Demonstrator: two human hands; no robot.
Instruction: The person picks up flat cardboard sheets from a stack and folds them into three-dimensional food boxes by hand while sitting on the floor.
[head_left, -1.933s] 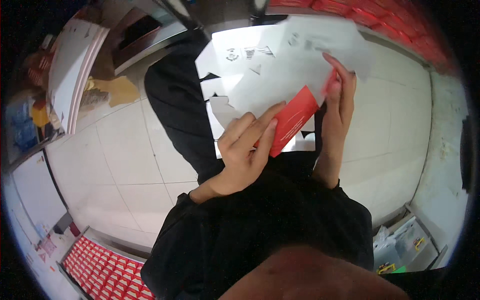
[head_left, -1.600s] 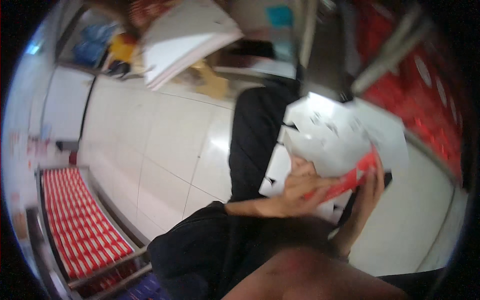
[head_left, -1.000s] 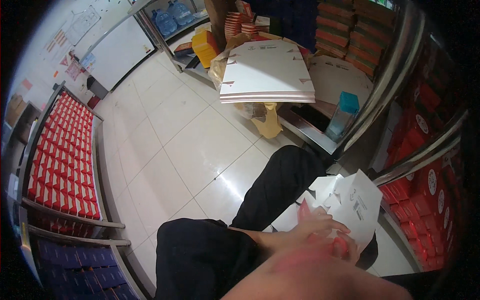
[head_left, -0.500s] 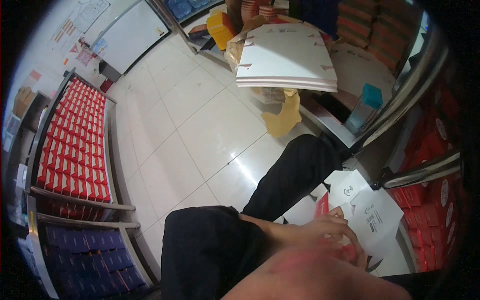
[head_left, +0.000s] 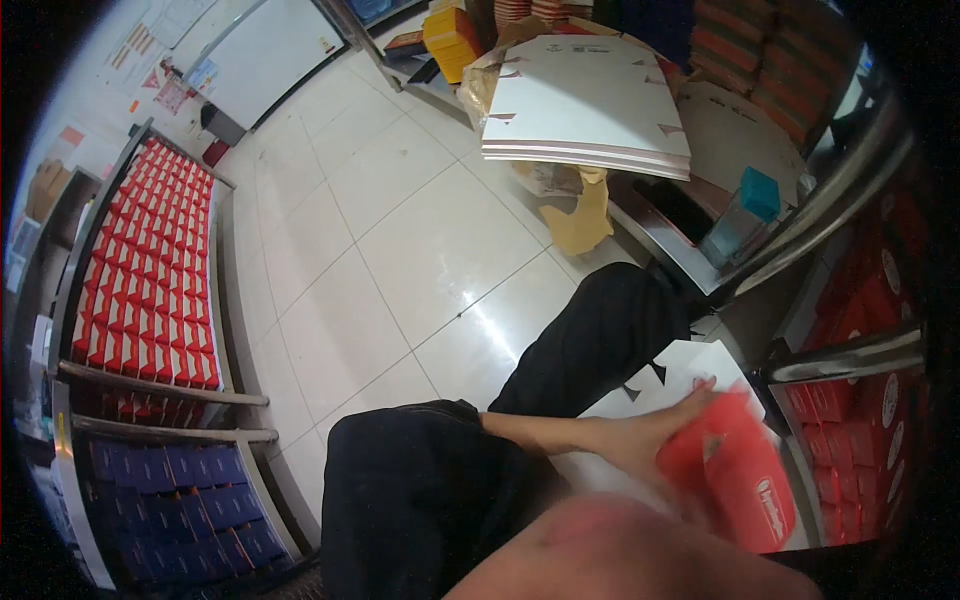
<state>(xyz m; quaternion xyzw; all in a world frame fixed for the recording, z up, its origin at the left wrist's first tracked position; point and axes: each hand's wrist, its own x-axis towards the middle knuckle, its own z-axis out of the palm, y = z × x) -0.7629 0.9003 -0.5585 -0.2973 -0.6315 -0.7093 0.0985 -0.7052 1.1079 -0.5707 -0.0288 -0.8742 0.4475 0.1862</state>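
Over my lap, on the right, my left hand (head_left: 650, 437) is closed on a red carton (head_left: 745, 470), smeared by motion, with white print on its outer face. White carton board (head_left: 690, 362) with dark cut-out slots lies behind and under the hand. Whether the red and white parts are one piece, I cannot tell. My right arm (head_left: 620, 560) fills the lower edge, close and blurred. The fingers of my right hand are hidden, so what they hold does not show.
A stack of white slotted carton blanks (head_left: 590, 100) lies on a bench ahead, near a clear container with a teal lid (head_left: 760, 195) and torn brown paper (head_left: 580, 215). Left racks hold red boxes (head_left: 150, 290) and dark blue boxes (head_left: 180, 500). Metal rails (head_left: 850, 355) and red cartons stand right.
The white printed panel that faced up is now replaced by a red face. My left hand has gone from bent fingers over the board to reaching around the red carton.
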